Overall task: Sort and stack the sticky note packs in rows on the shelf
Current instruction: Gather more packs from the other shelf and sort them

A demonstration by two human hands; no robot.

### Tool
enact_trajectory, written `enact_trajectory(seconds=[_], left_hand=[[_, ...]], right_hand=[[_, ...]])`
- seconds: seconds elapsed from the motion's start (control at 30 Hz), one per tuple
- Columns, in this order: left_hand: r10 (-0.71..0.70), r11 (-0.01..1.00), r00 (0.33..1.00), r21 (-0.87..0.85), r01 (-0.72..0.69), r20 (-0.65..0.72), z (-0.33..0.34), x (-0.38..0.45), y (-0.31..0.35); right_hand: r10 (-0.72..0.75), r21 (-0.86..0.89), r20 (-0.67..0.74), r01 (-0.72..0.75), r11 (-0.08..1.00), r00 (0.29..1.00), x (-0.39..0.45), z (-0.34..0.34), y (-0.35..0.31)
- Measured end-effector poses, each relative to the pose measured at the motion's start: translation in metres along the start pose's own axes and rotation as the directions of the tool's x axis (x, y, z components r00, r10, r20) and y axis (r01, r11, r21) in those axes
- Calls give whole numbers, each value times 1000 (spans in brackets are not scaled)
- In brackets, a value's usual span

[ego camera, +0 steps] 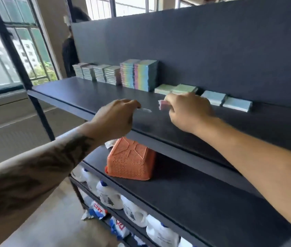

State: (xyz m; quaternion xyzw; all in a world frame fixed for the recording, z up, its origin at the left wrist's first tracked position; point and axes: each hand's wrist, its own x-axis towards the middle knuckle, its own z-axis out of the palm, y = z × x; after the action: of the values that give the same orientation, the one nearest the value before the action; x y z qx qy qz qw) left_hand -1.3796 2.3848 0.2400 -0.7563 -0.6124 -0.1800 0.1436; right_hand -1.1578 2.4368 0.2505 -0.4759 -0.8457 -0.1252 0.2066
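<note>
Along the shelf (91, 97), left to right: grey stacks (96, 73), then rainbow stacks (138, 74), then low green packs (177, 89) and blue packs (226, 101) by the back panel. Left hand (116, 118) pinches something pale and blurred, what exactly I cannot tell; right hand (187, 111) grips a pink pack (161, 105) above the open front strip. Best start a fresh row there, clear of the front edge.

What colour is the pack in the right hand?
Pink, peeking from the right hand; the pack shows only in the head view.
</note>
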Motion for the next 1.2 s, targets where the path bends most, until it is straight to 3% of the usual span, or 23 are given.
enact_trajectory(seconds=[0.2, 0.33, 0.43, 0.53, 0.63, 0.77, 0.93, 1.1, 1.2], left_hand=[[273, 962, 943, -50, -268, 191, 33, 90, 4], [406, 914, 884, -103, -393, 232, 48, 130, 8], [462, 884, 827, -241, -401, 320, 54, 156, 4], [562, 823, 710, -371, -429, 424, 52, 177, -4], [632, 768, 640, -460, -445, 437, 58, 190, -14], [685, 717, 568, -562, -412, 456, 69, 203, -33], [700, 653, 634, -654, -382, 329, 85, 204, -44], [657, 473, 717, -868, -153, 232, 93, 207, -45], [557, 458, 790, -888, -38, 254, 94, 205, -39]], right_hand=[[212, -175, 116, -190, 966, 970, -4, 12, 39], [331, -111, 192, -315, 943, 924, -10, 11, 48], [405, -72, 188, -399, 914, 895, -16, 11, 45], [441, -56, 185, -438, 897, 878, -18, 12, 38], [443, -46, 136, -441, 896, 886, -13, 13, 35], [429, 129, 80, -436, 891, 900, 8, 17, 39], [395, 245, 164, -425, 871, 904, 45, 29, 43], [404, 543, 143, -413, 731, 903, 44, 38, 44], [428, 534, 52, -387, 752, 902, 45, 47, 43]])
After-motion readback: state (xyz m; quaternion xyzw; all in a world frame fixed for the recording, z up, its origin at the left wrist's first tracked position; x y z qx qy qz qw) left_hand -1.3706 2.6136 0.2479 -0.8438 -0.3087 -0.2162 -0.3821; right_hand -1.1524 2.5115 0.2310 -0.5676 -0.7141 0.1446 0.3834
